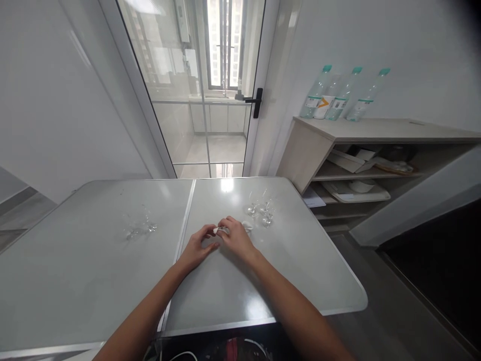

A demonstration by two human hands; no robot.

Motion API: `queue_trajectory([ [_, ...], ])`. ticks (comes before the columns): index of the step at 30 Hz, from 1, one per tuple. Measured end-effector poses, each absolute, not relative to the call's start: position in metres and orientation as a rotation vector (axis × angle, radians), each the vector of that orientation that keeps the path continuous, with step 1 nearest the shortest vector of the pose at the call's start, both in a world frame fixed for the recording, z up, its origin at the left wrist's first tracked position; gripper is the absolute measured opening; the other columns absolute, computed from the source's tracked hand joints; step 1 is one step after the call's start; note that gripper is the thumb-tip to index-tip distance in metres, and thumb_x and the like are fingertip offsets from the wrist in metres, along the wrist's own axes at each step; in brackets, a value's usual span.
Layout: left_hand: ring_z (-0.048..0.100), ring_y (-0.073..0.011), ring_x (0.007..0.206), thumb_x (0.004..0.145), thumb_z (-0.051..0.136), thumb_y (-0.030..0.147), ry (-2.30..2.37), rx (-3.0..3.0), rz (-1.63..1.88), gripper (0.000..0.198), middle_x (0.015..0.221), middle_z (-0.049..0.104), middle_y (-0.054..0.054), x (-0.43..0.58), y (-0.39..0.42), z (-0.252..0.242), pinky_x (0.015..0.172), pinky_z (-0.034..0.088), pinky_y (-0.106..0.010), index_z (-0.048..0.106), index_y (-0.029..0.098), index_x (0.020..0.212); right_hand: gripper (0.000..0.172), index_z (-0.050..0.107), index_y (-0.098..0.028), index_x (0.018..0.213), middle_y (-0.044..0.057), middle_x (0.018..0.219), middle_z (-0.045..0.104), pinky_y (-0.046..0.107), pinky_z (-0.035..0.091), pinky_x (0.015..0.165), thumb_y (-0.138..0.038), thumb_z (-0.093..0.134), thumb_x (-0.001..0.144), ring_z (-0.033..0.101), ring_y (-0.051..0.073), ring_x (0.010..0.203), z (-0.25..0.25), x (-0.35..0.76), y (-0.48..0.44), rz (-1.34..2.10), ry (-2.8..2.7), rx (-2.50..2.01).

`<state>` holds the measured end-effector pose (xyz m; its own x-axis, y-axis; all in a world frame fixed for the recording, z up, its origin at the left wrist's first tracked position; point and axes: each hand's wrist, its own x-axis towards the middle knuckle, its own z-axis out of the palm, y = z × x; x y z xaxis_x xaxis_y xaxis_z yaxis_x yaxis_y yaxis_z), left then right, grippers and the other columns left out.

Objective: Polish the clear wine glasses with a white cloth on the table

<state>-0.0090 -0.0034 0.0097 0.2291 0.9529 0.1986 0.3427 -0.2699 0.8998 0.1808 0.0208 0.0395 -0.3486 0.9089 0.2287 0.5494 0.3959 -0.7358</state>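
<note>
Both my hands meet over the middle of a grey table [93, 265]. My left hand [196, 248] is curled, with its fingertips pinching the end of a small white object [221, 230]. My right hand [236, 236] is closed over the same white object, and a bit of white shows past its knuckles. What the white object is I cannot make out. Just beyond my right hand lies a small heap of clear crumpled plastic [261, 210]. A second clear heap [139, 228] lies to the left of my hands.
A glass door [203, 90] with a black handle stands behind the table. On the right, a wooden shelf unit [376, 130] carries three water bottles [340, 95] on top and papers and trays below. Cables show under the table's near edge.
</note>
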Motion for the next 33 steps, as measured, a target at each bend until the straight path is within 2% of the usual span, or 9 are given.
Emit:
queue_trajectory([
  [3,0.066,-0.0276,0.108,0.079,0.075,0.040,1.182,1.662,1.070,0.043,0.116,0.071,-0.007,-0.007,-0.004,0.016,0.098,0.054,-0.045,0.066,0.026,0.119,0.014,0.059,-0.022,0.092,-0.002,0.081,0.062,0.025,0.045,0.073,-0.033,0.050,0.095,0.057,0.016,0.077,0.043,0.172,0.019,1.009,-1.753,-1.110],
  [6,0.066,-0.0274,0.106,0.084,0.069,0.046,1.141,1.631,1.049,0.034,0.106,0.071,-0.007,-0.007,-0.003,0.018,0.097,0.053,-0.043,0.067,0.024,0.110,0.019,0.054,-0.023,0.093,-0.002,0.082,0.062,0.025,0.047,0.071,-0.039,0.045,0.096,0.057,0.017,0.076,0.043,0.167,0.018,1.210,-1.520,-1.032],
  [11,0.059,-0.0173,0.072,0.093,0.059,0.048,1.155,1.527,1.135,0.028,0.078,0.062,-0.001,-0.012,-0.002,0.011,0.068,0.049,-0.028,0.059,0.021,0.092,0.013,0.058,-0.022,0.090,-0.002,0.083,0.058,0.024,0.044,0.073,-0.032,0.054,0.084,0.053,0.016,0.077,0.039,0.172,0.024,1.194,-1.429,-1.015],
  [15,0.054,-0.0147,0.073,0.095,0.055,0.049,1.142,1.443,1.254,0.029,0.083,0.059,-0.001,-0.011,-0.005,0.009,0.066,0.045,-0.025,0.055,0.020,0.092,0.020,0.067,-0.019,0.089,-0.003,0.075,0.055,0.024,0.038,0.061,-0.028,0.056,0.075,0.048,0.014,0.066,0.032,0.177,0.029,1.304,-1.419,-1.088],
  [18,0.041,-0.0112,0.057,0.092,0.059,0.052,1.165,1.385,1.222,0.032,0.065,0.044,0.005,-0.011,-0.006,0.009,0.053,0.034,-0.022,0.050,0.022,0.091,0.024,0.070,-0.018,0.094,-0.003,0.073,0.057,0.024,0.038,0.061,-0.033,0.061,0.077,0.048,0.014,0.066,0.030,0.179,0.030,1.279,-1.420,-1.148],
  [24,0.048,-0.0133,0.066,0.087,0.067,0.045,1.308,1.526,1.361,0.027,0.072,0.051,0.002,-0.019,-0.009,0.015,0.062,0.039,-0.025,0.056,0.021,0.084,0.024,0.069,-0.017,0.075,-0.001,0.070,0.062,0.023,0.041,0.059,-0.041,0.071,0.080,0.056,0.015,0.066,0.036,0.188,0.025,1.568,-1.689,-1.037],
  [27,0.051,-0.0154,0.069,0.088,0.066,0.045,1.456,1.618,1.421,0.025,0.073,0.055,0.001,-0.024,-0.009,0.020,0.067,0.042,-0.027,0.060,0.021,0.082,0.024,0.074,-0.017,0.089,0.001,0.081,0.071,0.025,0.047,0.064,-0.040,0.072,0.081,0.062,0.018,0.072,0.039,0.191,0.023,1.709,-1.624,-1.006],
  [31,0.051,-0.0157,0.066,0.089,0.063,0.047,1.670,1.607,1.519,0.025,0.068,0.053,0.003,-0.033,-0.007,0.024,0.066,0.041,-0.027,0.062,0.022,0.084,0.050,0.070,-0.021,0.121,0.006,0.109,0.076,0.033,0.055,0.079,-0.040,0.081,0.076,0.070,0.025,0.096,0.043,0.190,0.017,1.949,-1.490,-0.959],
  [33,0.051,-0.0160,0.067,0.090,0.064,0.047,1.714,1.616,1.530,0.025,0.068,0.053,0.003,-0.037,-0.006,0.025,0.067,0.041,-0.028,0.064,0.023,0.084,0.056,0.070,-0.020,0.124,0.007,0.113,0.076,0.035,0.055,0.085,-0.041,0.083,0.074,0.069,0.027,0.102,0.045,0.188,0.014,1.951,-1.497,-0.899],
])
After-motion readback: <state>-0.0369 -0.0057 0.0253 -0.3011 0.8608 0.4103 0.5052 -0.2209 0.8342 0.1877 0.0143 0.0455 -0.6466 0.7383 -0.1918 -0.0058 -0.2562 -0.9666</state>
